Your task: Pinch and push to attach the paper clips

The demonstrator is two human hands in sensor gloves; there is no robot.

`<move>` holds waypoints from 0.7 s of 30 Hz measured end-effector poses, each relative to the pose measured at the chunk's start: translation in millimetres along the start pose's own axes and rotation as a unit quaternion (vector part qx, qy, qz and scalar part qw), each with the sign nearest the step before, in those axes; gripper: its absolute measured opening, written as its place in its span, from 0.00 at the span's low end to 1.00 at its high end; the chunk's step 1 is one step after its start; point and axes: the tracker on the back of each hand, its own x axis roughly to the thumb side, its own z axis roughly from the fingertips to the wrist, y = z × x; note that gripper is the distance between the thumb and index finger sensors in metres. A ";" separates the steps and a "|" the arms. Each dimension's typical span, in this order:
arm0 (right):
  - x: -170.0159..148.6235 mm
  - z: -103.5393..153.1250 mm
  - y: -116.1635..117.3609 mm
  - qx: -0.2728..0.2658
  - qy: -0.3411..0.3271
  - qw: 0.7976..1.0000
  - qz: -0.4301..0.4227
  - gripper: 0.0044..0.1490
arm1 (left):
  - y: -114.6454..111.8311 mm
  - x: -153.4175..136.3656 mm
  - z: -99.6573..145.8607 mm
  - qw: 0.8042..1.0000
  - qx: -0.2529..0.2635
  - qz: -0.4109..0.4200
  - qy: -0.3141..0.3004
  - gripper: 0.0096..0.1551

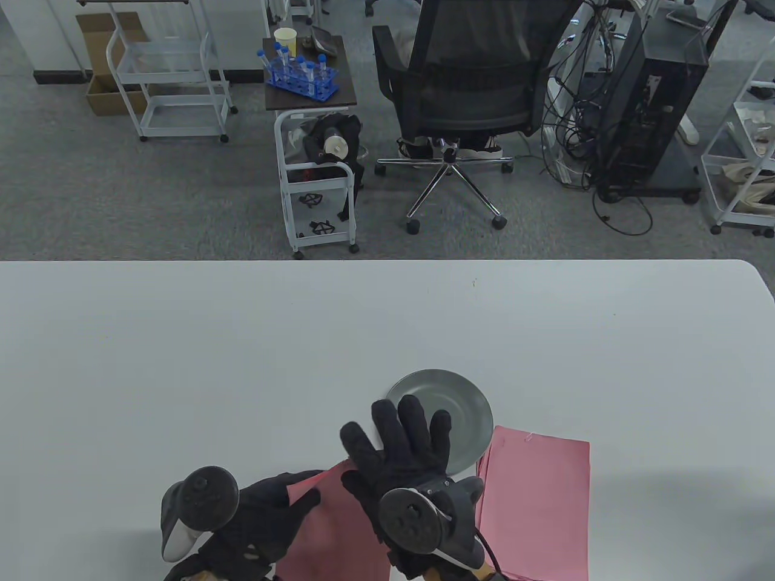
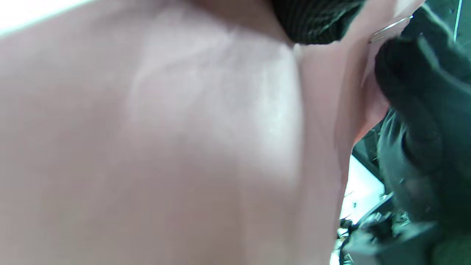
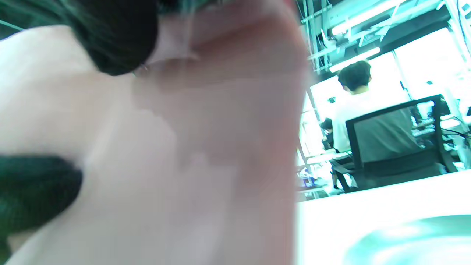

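Table view shows both gloved hands near the bottom edge of the white surface [image 1: 242, 339], working on one bundle of pink paper sheets [image 1: 330, 532] that is lifted from it. The left hand [image 1: 266, 520] holds the bundle at its left edge, thumb on top, so its grip is closed on the paper; I think this is to keep the sheets together and steady against a push. The right hand [image 1: 402, 460] lies over the upper right part of the bundle with the fingers spread and stretched away from the person. From above, I cannot tell if its thumb pinches something under the palm.

Left wrist view is very close and blurred, but a thin silver wire paper clip [image 2: 390, 27] is visible at the top edge of the pink paper, just beside a dark gloved finger [image 2: 408, 70]. It seems the clip is already partly on the sheets, though the picture is too poor to be sure how deep.

A second stack of pink paper [image 1: 536, 502] lies flat near the bottom right part of the surface, perhaps finished or waiting. The round grey metal plate [image 1: 466, 411] stands between the hands and the far edge, touching this stack; probably it is for the clips, kept within easy reach of the right hand.
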 end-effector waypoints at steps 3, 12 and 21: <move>-24.7 4.0 1.8 0.029 0.061 0.986 -0.153 0.64 | 6.4 -4.0 4.1 0.999 0.040 0.023 -0.001 0.23; -71.3 20.9 -25.1 0.081 0.064 0.937 -0.333 0.25 | -16.8 7.7 -0.3 0.986 -0.064 0.134 -0.073 0.31; -226.0 90.0 -74.4 0.070 0.382 0.883 -0.264 0.35 | -5.2 -12.1 -0.9 0.995 -0.015 0.094 -0.002 0.35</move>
